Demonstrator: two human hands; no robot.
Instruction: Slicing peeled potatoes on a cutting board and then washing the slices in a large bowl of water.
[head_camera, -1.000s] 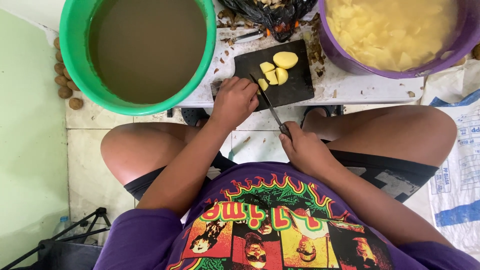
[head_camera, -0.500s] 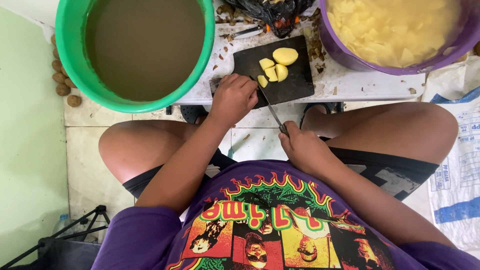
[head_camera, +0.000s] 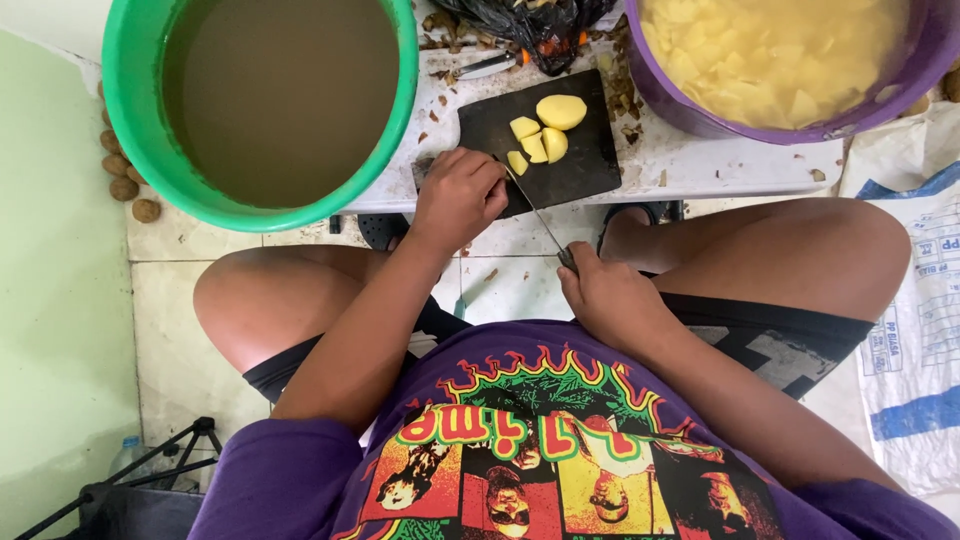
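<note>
Down at the near edge of the black cutting board (head_camera: 570, 170), the left hand (head_camera: 457, 198) is curled with its fingers pressed onto something at the board's seven o'clock corner; what lies under the grip is hidden. The right hand (head_camera: 610, 298) has its grip closed round the handle of a knife (head_camera: 540, 215), whose thin blade slants up toward eleven o'clock, the tip just beside the left fingers. Peeled yellow potato pieces (head_camera: 540, 135) lie on the board, at one o'clock from the left hand. The board rests on a white desk (head_camera: 700, 165), between a green tub (head_camera: 135, 150) of murky water at nine o'clock and a purple tub (head_camera: 680, 110) of cut potato at two o'clock.
</note>
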